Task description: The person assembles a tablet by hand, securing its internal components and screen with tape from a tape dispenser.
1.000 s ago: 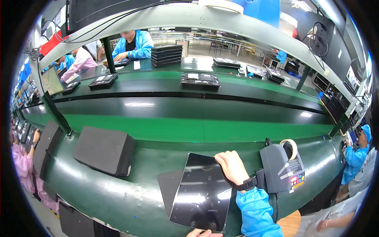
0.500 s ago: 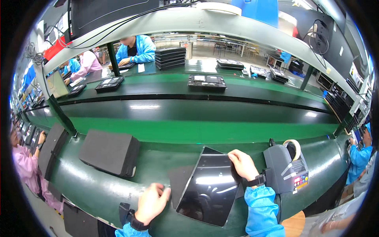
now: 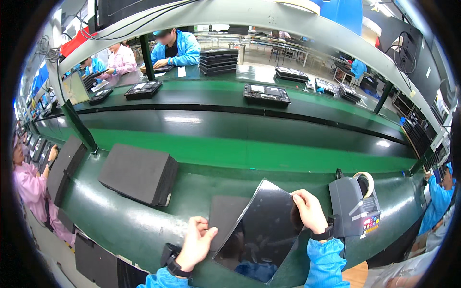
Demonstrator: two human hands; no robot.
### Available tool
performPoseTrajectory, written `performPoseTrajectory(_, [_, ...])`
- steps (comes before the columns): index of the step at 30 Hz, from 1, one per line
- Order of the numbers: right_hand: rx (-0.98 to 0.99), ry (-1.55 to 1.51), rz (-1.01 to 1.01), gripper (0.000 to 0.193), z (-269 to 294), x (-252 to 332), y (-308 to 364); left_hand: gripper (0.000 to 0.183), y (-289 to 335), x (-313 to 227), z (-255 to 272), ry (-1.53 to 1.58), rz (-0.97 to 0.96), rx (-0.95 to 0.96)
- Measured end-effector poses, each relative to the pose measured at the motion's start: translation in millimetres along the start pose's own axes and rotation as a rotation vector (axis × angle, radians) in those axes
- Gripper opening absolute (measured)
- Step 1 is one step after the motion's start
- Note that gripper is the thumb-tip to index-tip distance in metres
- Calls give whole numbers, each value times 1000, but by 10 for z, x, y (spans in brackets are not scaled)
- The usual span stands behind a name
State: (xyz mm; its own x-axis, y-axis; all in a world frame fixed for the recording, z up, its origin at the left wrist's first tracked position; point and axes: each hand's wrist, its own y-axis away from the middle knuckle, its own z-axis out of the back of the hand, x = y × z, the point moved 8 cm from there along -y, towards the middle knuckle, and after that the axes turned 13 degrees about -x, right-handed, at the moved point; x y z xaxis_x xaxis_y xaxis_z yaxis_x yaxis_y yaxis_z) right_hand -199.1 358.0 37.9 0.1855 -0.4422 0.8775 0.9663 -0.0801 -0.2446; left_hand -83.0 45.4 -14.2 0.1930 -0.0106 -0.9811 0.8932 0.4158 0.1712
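A glossy black rectangular panel point(image 3: 261, 233) is tilted up over a dark grey foam pad point(image 3: 225, 216) on the green bench in front of me. My right hand point(image 3: 309, 211) grips the panel's upper right edge, thumb on its face. My left hand point(image 3: 197, 242) is at the panel's lower left side with fingers spread, resting at the pad; whether it touches the panel I cannot tell. Both wrists wear black straps over blue sleeves.
A stack of dark foam pads point(image 3: 139, 175) lies to the left, a grey tape dispenser point(image 3: 355, 204) to the right. Behind runs a green conveyor point(image 3: 249, 149) with black trays point(image 3: 266, 93). Seated people in blue and pink coats point(image 3: 175, 48) work across; another person point(image 3: 31, 187) at far left.
The panel has tilted and shifted right over the pad. My left hand came in from the lower edge and has moved up toward the panel's left side.
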Motion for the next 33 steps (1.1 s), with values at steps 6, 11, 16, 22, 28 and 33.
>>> performPoseTrajectory(6, [86, 79, 73, 21, -64, 162, -191, 34, -176, -30, 233, -205, -113, 24])
performPoseTrajectory(11, [157, 128, 125, 25, -360, 150, -374, 35, -190, -286, 282, -310, -166, -39])
performPoseTrajectory(16, [86, 182, 217, 21, -566, 124, -429, 38, 27, -775, 242, -772, -694, -199])
performPoseTrajectory(22, [-310, 46, 170, 19, -114, 55, -340, 34, 61, -1391, -631, -601, -983, -101])
performPoseTrajectory(28, [-219, -174, -76, 14, 460, 482, 745, 26, -686, -1108, -1752, -826, -1015, 142])
performPoseTrajectory(33, [-855, -160, -170, 14, 1466, 65, 1647, 14, -960, -890, -1748, -460, -906, 293])
